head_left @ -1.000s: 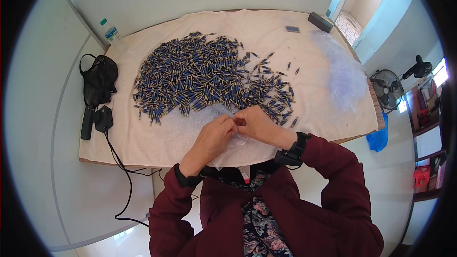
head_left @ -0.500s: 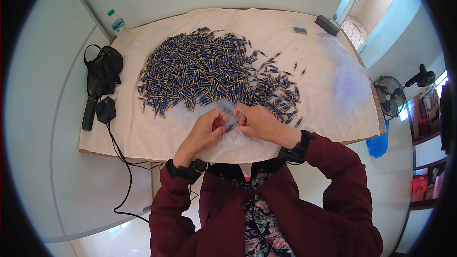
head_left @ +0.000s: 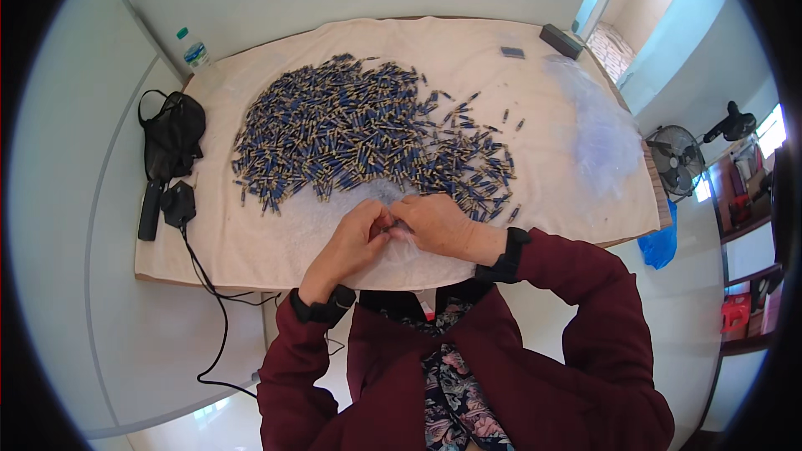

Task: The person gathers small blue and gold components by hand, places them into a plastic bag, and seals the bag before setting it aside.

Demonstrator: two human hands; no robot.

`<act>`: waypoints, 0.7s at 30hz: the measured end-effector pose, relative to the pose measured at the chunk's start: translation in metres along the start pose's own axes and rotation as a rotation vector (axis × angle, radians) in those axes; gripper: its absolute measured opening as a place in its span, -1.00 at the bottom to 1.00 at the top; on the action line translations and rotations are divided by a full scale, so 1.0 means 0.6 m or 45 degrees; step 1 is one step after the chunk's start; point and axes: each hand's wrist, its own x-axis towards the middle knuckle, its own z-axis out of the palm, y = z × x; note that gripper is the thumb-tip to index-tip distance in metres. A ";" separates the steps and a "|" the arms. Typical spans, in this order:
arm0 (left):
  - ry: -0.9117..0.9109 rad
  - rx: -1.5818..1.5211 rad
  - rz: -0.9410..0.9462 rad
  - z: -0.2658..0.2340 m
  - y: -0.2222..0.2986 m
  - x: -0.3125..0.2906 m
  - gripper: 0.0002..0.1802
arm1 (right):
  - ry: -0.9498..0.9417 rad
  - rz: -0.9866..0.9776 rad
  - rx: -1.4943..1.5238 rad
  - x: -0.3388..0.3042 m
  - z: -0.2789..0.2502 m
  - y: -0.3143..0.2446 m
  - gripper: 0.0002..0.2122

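Close together at the table's near edge, my left hand (head_left: 352, 240) and my right hand (head_left: 441, 227) pinch a clear plastic bag (head_left: 403, 262) with closed fingers. Part of the bag droops below the fingertips onto the cloth. A dark bit shows between the fingers, too small and covered to name. Just beyond my hands spreads a large pile of small dark-blue cylinders with gold-coloured ends (head_left: 326, 129). Its right side thins out into loose pieces near my right hand.
A cream cloth (head_left: 576, 217) covers the table. Clear plastic bags (head_left: 603, 138) lie at the right, with a dark box (head_left: 560, 41) behind them. On the left are a black pouch (head_left: 173, 132), a cabled black device (head_left: 179, 205) and a water bottle (head_left: 194, 52).
My hands have drawn together over the bag. The blue piece that showed between my fingers is now mostly hidden. The whole view has shifted slightly.
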 end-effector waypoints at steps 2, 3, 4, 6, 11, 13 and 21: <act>0.026 0.119 0.076 0.004 0.008 -0.001 -0.79 | -0.022 0.023 0.009 -0.005 -0.006 0.001 -0.81; 0.059 0.197 0.122 0.007 0.010 -0.001 -0.80 | 0.059 -0.003 0.058 -0.011 -0.005 0.005 -0.80; 0.094 0.275 0.169 0.009 0.012 -0.001 -0.80 | 0.139 -0.032 0.106 -0.015 -0.005 0.009 -0.78; 0.129 0.352 0.225 0.005 0.013 -0.001 -0.81 | 0.223 -0.060 0.146 -0.021 -0.020 0.013 -0.76; 0.019 0.123 -0.075 -0.028 0.025 0.005 -0.77 | 0.321 0.206 -0.058 -0.068 -0.096 0.063 -0.67; -0.023 0.104 -0.207 -0.034 0.032 0.024 -0.71 | 0.407 0.304 -0.202 -0.080 -0.112 0.109 -0.63; -0.102 -0.108 -0.583 -0.018 0.039 0.108 -0.52 | 0.071 0.403 -0.119 -0.030 -0.087 0.154 -0.48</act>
